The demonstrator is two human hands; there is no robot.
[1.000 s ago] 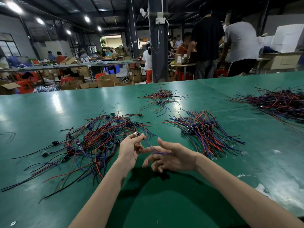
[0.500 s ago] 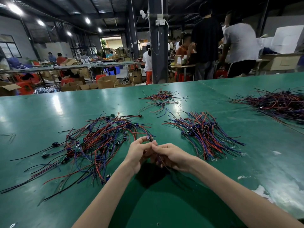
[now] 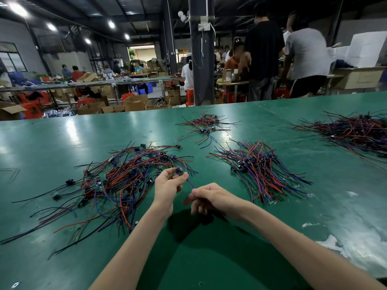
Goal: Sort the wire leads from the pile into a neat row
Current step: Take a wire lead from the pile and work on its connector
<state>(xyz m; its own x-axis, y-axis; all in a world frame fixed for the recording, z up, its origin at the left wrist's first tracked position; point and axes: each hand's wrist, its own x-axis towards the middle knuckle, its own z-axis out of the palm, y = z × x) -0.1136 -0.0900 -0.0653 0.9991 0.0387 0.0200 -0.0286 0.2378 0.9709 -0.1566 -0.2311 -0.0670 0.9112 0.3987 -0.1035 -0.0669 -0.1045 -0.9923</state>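
Left grip [image 3: 165, 189] pinches the wire lead [image 3: 189, 183] at its dark end part; right grip [image 3: 211, 198] pinches its blue wire. The lead is held above the surface [image 3: 62, 143], just beside the pile [image 3: 125, 181]. Best: slide right down the wire to straighten it, then lay it parallel in the sorted row [image 3: 257, 166]. Half a second ago the grips touched; now they're apart.

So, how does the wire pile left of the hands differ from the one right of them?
The left pile is tangled, wires pointing every way; the right pile has roughly parallel wires. The left pile spreads wider; the right pile is compact. Connectors form a band across the right pile but lie scattered in the left pile. Both hold red, blue and black wires.
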